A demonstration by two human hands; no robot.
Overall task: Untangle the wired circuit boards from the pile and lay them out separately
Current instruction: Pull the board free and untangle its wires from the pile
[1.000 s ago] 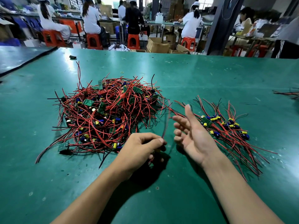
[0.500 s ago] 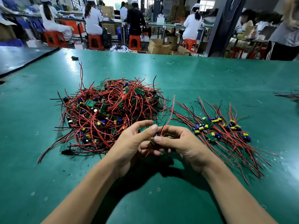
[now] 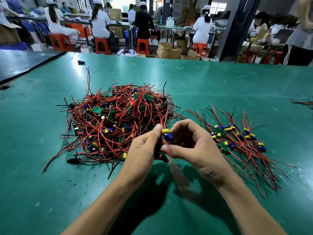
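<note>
At the near edge, two bare forearms are seen reaching in over the green table (image 3: 211, 82). Just above it, the left hand (image 3: 144, 150) and the right hand (image 3: 194, 150) are brought together around one wired circuit board (image 3: 166, 135), marked by a yellow and a blue component. The board is pinched at the left thumb tip with the other fingers curled behind it. The right hand is curled round it from the other side, its thumb pressed where the board's red wires (image 3: 169, 152) trail down in a blur. A further red lead is seen running up from the board toward the pile (image 3: 116, 119).

That pile, a tangle of red and black wires and small green boards, lies just behind and to the left of the hands. To the right, beside the right wrist, a laid-out group (image 3: 237, 141) of boards is spread flat, wires fanned out. A few more wires (image 3: 304, 103) are cut off by the right edge.

Farther back a yellow ring (image 3: 131, 78) and a small black object (image 3: 81, 62) lie on the table. Beyond, seated people (image 3: 100, 22), orange stools (image 3: 102, 45) and cardboard boxes (image 3: 167, 50) are seen.
</note>
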